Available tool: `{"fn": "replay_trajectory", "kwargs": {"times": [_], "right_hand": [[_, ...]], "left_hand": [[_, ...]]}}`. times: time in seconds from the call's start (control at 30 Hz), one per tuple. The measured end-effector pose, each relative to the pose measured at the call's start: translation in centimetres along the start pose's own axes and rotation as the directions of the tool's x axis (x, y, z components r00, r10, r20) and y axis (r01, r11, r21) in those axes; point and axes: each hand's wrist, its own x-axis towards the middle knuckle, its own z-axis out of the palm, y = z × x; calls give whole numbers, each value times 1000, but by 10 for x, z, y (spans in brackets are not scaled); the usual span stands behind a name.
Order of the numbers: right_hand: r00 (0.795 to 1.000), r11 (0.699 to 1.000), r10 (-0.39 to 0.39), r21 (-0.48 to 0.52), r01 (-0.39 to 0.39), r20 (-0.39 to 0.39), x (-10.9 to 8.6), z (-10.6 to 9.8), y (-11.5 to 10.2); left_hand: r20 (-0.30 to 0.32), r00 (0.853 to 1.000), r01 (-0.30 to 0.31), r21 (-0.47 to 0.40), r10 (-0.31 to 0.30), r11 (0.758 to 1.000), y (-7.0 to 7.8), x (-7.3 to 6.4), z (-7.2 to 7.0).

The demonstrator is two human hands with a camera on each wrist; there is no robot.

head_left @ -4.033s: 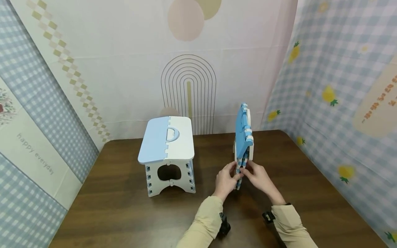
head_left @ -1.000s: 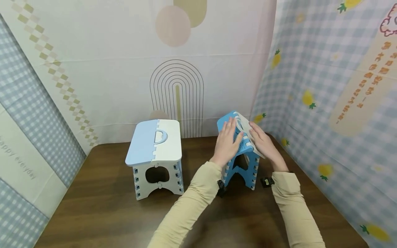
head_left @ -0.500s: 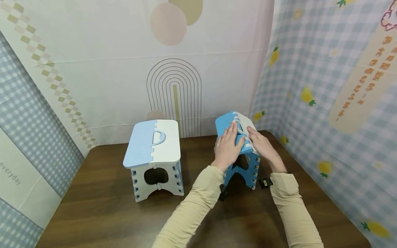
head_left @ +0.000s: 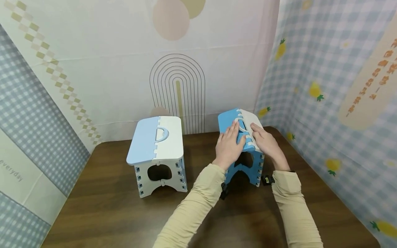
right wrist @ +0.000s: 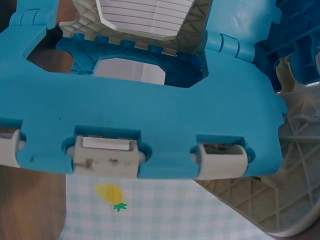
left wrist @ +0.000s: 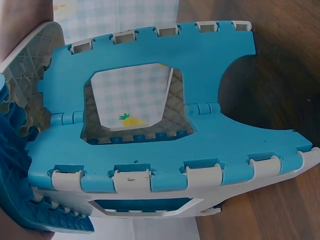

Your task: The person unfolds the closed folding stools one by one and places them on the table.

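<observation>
A blue-and-white folding step stool (head_left: 227,119) stands unfolded on the right of the table, its two top halves still meeting in a low ridge. My left hand (head_left: 228,146) lies with straight fingers on the blue half, fingertips beside the white carrying handle (head_left: 241,124). On the white half (head_left: 251,118) my right hand (head_left: 266,143) presses with its fingers extended. The left wrist view looks at the stool's blue end panel (left wrist: 150,160) with its cut-out, spread nearly flat. In the right wrist view, white hinge knuckles (right wrist: 106,157) line that panel's edge.
A second folding stool (head_left: 144,139), pale blue and white, stands fully unfolded to the left. Both stools share a dark wooden table (head_left: 105,210). A patterned cloth (head_left: 226,69) hangs behind it, and a checked cloth (head_left: 328,148) hangs along the right side.
The right stool went from folded flat and upright to unfolded, and its top halves have flattened further. Both hands moved from its lower edge onto the top and lowered with it.
</observation>
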Motion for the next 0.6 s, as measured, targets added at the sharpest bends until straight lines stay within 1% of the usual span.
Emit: {"fn": "replay_trajectory", "kwargs": {"times": [0.13, 0.3, 0.4, 0.6], "right_hand": [[1000, 1000, -3, -11, 3, -5, 0, 1, 1], [1000, 999, 2, -39, -2, -17, -2, 1, 0], [1000, 999, 4, -52, -4, -17, -2, 1, 0], [999, 989, -32, -145, 30, -11, 5, 4, -1]], "left_hand": [[-8, 1000, -1, 33, 2, 999, 0, 0, 0], [1, 1000, 7, 63, -7, 998, 1, 0, -1], [-4, 1000, 29, 96, -29, 995, 1, 0, 0], [-35, 997, 79, 173, -74, 982, 0, 3, -2]]}}
